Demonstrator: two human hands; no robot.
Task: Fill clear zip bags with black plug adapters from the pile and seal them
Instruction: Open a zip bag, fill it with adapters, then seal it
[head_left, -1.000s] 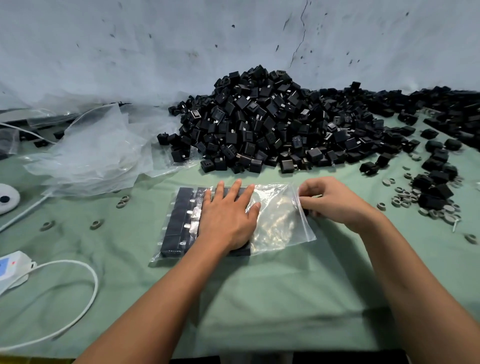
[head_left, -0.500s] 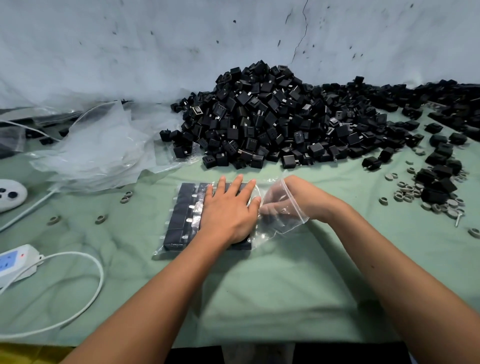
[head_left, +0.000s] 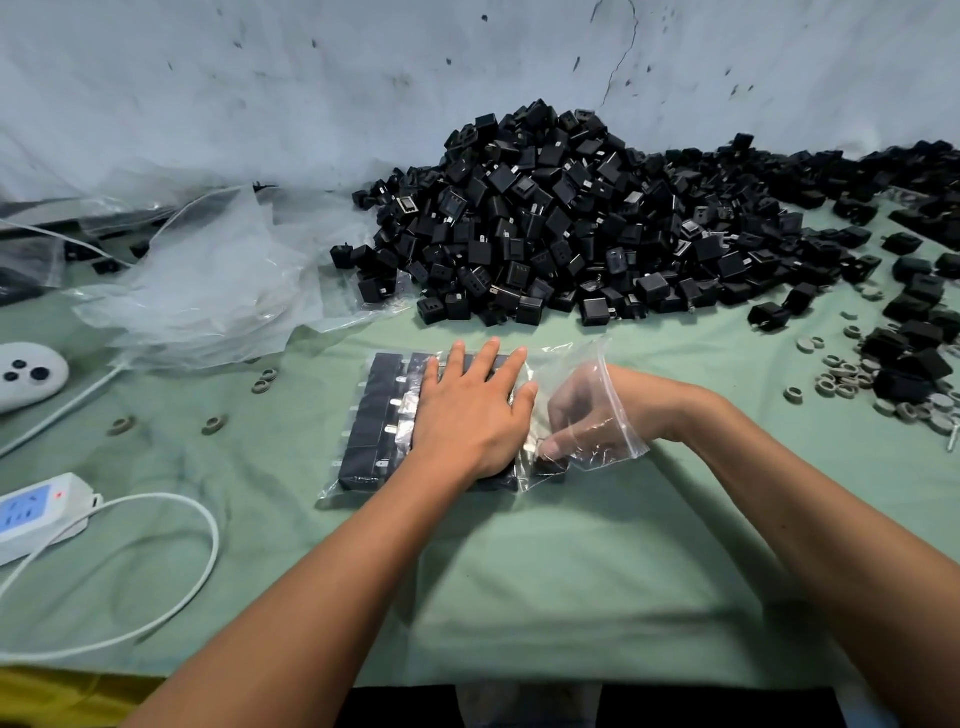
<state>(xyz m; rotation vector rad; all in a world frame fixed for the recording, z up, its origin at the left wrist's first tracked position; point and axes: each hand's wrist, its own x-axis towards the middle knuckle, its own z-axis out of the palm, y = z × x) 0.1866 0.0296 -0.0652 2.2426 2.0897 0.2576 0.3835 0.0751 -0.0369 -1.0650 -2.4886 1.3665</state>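
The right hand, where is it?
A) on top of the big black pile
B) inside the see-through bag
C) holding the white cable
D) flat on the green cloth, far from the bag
B: the right hand shows through the plastic of the clear zip bag, reached in through its open end, while the left hand presses flat on the black plug adapters already packed inside.

Soft even light, faint shadows, sharp focus, wide-angle bowing at edges.
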